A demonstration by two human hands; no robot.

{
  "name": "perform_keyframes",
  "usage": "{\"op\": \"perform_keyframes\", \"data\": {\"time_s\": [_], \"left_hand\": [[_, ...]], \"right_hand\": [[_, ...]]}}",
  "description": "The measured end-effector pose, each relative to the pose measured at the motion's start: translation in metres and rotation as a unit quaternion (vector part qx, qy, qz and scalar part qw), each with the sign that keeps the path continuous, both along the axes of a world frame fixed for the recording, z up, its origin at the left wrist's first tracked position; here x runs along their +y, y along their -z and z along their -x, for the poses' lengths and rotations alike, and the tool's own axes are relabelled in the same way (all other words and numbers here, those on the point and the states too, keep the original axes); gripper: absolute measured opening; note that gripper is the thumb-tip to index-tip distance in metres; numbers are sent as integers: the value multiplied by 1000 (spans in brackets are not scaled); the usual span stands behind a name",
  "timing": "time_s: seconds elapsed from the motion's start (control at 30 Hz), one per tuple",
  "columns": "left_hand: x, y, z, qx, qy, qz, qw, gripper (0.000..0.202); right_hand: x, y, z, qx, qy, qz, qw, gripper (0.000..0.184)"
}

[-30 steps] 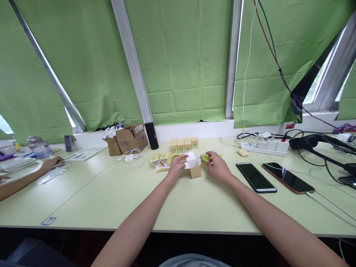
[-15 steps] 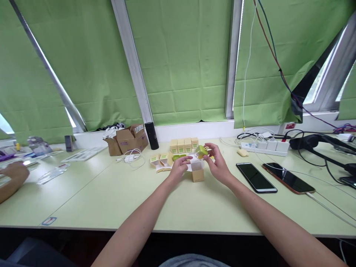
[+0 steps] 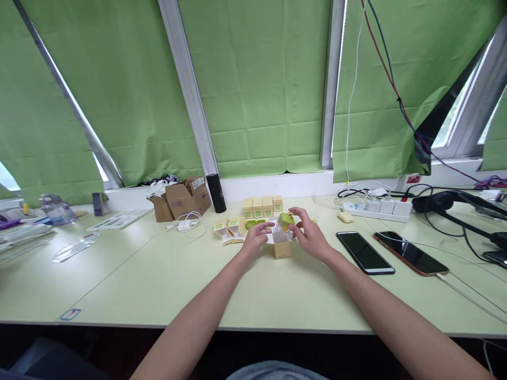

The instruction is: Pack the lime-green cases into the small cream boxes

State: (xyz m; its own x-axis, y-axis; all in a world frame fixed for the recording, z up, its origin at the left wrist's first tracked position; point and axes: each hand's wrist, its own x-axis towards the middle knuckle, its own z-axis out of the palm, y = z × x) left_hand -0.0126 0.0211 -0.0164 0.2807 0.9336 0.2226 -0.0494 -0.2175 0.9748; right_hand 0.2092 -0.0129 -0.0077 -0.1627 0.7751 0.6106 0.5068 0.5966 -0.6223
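Observation:
A small brown cardboard box [image 3: 282, 250] stands upright on the table with its top open and pale flaps folded out. My right hand [image 3: 311, 236] pinches a small rounded green item [image 3: 284, 218] with a yellowish loop, holding it just above the open box. A clear part shows at its underside; its exact kind is not plain. At the box's left, my left hand [image 3: 255, 241] has its fingers closed at a pale flap. Two opened small boxes [image 3: 230, 228] lie further left. Behind stands a row of closed small boxes [image 3: 262, 206], with green pieces [image 3: 253, 224] in front.
To the right lie two phones [image 3: 365, 252], a power strip [image 3: 376, 210] with cables, and a black headset [image 3: 455, 206]. A black cylinder [image 3: 216, 193] and large carton [image 3: 188, 199] stand at the back left. Plastic packaging [image 3: 75, 247] lies at far left.
My right hand has brought the green item slightly left and down over the open box. My left hand stays at the flap. Another person's hand at far left has gone out of view.

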Motion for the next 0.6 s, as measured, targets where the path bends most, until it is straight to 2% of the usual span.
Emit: {"op": "perform_keyframes", "data": {"time_s": [0.27, 0.4, 0.6], "left_hand": [[0, 1, 0, -6, 15, 8, 1000, 60], [0, 1, 0, -2, 4, 7, 1000, 60], [-1, 0, 0, -9, 19, 7, 1000, 59]], "right_hand": [[-1, 2, 0, -51, 3, -13, 999, 38], [-1, 5, 2, -78, 0, -24, 997, 35], [-8, 1, 4, -117, 4, -47, 992, 30]]}}
